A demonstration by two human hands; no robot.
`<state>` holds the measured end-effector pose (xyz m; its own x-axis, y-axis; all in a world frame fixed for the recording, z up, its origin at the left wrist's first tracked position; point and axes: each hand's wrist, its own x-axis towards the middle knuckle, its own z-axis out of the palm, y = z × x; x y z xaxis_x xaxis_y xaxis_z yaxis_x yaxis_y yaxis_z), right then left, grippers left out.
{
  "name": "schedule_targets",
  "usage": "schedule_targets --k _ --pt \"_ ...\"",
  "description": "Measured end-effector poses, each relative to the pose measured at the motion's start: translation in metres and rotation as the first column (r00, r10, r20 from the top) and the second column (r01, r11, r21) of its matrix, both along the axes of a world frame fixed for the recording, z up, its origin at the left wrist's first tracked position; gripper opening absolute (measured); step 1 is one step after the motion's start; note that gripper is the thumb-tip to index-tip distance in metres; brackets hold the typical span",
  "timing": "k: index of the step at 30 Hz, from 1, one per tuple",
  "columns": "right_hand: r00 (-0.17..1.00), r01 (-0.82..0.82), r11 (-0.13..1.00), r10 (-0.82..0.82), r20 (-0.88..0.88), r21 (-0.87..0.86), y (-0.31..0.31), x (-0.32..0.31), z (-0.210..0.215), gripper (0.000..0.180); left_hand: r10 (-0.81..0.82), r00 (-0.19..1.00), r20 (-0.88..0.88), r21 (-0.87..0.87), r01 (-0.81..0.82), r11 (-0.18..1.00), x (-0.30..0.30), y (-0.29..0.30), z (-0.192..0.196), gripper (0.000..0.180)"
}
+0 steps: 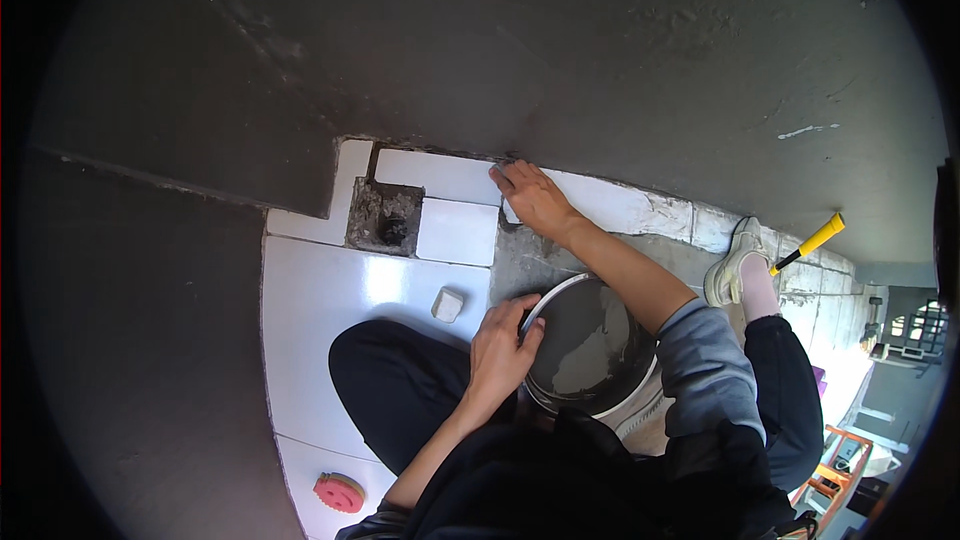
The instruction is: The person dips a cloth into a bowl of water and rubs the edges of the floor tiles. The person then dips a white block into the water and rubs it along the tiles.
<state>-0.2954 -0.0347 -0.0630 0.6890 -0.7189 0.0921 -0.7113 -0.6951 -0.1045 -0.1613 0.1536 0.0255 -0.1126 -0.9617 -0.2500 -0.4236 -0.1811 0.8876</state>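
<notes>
My left hand point(503, 352) is closed over the near-left part of a bucket's pale rim point(530, 390), with the thumb and index finger at the edge. Inside the bucket is grey, wet-looking material point(590, 340). Reaching past the bucket, my right hand point(537, 198) has its fingers bent together at a joint between white tiles point(445, 173), close to the dark wall. A small greyish bit shows at its fingertips, too small to name. Left of this hand, a square cut-out point(385, 218) with rough sides and a dark hole lies among the tiles.
A small whitish block point(448, 305) lies on a large white tile point(320, 285). At the lower left is a pink sponge point(340, 492). Bare grey floor point(515, 260) borders the tiles. Dark walls point(500, 50) rise beyond. A yellow-and-black handle point(812, 243) stands beside my shoe point(737, 265).
</notes>
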Motion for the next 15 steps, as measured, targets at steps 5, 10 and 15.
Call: schedule_targets --k 5,10,15 --pt "1.0 0.006 0.993 -0.009 0.02 0.12 -0.001 -0.004 0.004 0.05 0.03 0.999 0.016 -0.076 -0.029 0.997 -0.001 0.002 -0.003 0.028" --pt "1.0 0.003 0.999 -0.004 0.028 0.035 0.001 -0.011 0.001 0.045 0.008 1.0 0.009 -0.023 -0.008 1.0 0.0 0.0 0.001 0.029" --pt "0.997 0.063 0.993 -0.066 0.028 0.103 0.003 -0.033 -0.005 0.049 -0.01 1.0 -0.014 0.049 0.011 0.999 0.0 -0.001 0.006 0.03"
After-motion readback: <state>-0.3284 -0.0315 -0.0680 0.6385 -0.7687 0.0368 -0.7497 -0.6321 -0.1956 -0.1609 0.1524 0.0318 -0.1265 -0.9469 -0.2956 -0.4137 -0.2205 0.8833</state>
